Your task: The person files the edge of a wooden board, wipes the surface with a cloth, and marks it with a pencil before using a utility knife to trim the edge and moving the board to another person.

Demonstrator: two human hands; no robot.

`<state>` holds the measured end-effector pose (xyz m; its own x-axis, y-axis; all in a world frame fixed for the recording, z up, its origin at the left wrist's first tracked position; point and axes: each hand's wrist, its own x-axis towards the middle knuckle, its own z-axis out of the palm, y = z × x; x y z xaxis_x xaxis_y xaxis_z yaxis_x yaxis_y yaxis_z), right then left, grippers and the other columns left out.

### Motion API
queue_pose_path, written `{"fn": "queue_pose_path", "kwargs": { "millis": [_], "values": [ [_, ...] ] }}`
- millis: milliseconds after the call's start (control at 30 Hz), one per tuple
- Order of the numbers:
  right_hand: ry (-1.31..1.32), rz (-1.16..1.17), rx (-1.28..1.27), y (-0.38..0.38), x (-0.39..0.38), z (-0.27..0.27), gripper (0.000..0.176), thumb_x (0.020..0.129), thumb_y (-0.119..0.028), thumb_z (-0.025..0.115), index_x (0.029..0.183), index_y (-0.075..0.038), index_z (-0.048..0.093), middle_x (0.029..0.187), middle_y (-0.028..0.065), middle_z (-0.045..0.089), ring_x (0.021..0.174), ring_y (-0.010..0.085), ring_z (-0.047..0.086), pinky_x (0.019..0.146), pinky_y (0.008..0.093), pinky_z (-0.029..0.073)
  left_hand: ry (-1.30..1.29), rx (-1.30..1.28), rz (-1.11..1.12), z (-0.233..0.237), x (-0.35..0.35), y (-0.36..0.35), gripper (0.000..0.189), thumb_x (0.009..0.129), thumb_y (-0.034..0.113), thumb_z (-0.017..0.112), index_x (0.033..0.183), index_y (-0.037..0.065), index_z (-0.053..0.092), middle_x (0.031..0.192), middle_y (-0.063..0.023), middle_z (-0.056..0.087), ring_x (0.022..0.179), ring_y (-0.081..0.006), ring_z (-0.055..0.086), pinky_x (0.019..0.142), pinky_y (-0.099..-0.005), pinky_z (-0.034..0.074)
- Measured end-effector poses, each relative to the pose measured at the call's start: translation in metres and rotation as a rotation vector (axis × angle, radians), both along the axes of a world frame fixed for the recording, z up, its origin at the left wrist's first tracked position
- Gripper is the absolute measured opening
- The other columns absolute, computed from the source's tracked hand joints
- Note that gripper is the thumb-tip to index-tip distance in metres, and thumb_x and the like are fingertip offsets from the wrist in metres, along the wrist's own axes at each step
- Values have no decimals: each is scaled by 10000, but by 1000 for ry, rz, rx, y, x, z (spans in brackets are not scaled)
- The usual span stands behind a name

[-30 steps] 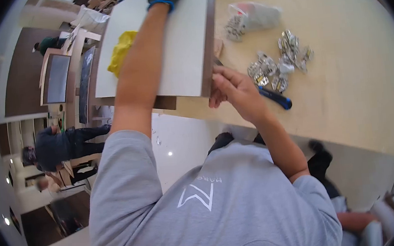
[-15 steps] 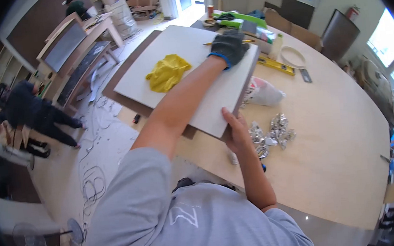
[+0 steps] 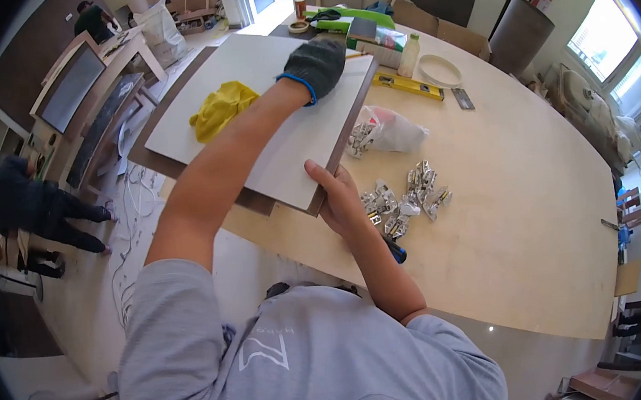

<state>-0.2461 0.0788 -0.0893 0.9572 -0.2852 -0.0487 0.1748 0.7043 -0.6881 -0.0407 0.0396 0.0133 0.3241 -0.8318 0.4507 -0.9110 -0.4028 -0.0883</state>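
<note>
A white panel with a dark edge lies on brown boards over the near left of the table. My left hand, in a dark glove with a blue cuff, rests on the panel's far right part; its fingers are hidden. A pencil shows just beyond it. My bare right hand is closed on the panel's near right corner, thumb on top. A crumpled yellow cloth sits on the panel, left of my left forearm. Several metal hinges lie right of my right hand.
On the light wooden table are a plastic bag of metal parts, a yellow spirit level, a roll of edging tape and a bottle. A person stands at left, and another works at the back.
The camera view has shifted, so everything appears further left. My gloved left hand has slid a little away from the panel's right edge. My right hand keeps its grip on the corner.
</note>
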Motion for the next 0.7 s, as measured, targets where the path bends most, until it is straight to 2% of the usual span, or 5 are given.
{"fn": "queue_pose_path", "kwargs": {
  "millis": [100, 167, 233, 333, 700],
  "values": [
    [15, 15, -12, 0, 0, -1, 468, 969, -222, 635, 1319, 38, 466, 1236, 147, 619, 1103, 214, 642, 970, 359, 525, -157, -267, -116, 3, 17, 18, 243, 930, 152, 502, 1110, 55, 633, 917, -201, 667, 901, -351, 679, 770, -478, 550],
    [3, 8, 12, 0, -3, 1, 473, 980, -241, 621, 1338, 23, 461, 1247, 138, 617, 1126, 215, 631, 989, 365, 512, -52, -139, 214, 38, 0, 57, 286, 962, 238, 515, 1158, 62, 626, 952, -201, 683, 885, -353, 689, 773, -478, 551],
    [-31, 14, 57, -3, -7, 3, 478, 1002, -280, 589, 1369, -12, 442, 1273, 113, 594, 1162, 215, 600, 1001, 376, 495, -74, -343, 119, 42, 19, 107, 409, 978, 389, 531, 1172, 39, 617, 995, -218, 694, 887, -375, 695, 783, -478, 550],
    [-86, 73, 169, -20, -7, 1, 505, 1000, -267, 597, 1396, -21, 403, 1292, 106, 558, 1182, 227, 572, 1001, 407, 482, 170, 121, 491, 36, 20, 162, 644, 903, 603, 582, 1128, 1, 628, 977, -255, 690, 921, -395, 685, 803, -474, 538],
    [46, -177, 12, -39, 19, -1, 536, 871, -129, 629, 1331, 73, 442, 1206, 194, 598, 1113, 303, 623, 991, 400, 517, 406, -198, 501, 9, 10, 222, 511, 892, 490, 645, 1021, -4, 672, 902, -205, 705, 785, -324, 691, 731, -423, 533]
  ]
}}
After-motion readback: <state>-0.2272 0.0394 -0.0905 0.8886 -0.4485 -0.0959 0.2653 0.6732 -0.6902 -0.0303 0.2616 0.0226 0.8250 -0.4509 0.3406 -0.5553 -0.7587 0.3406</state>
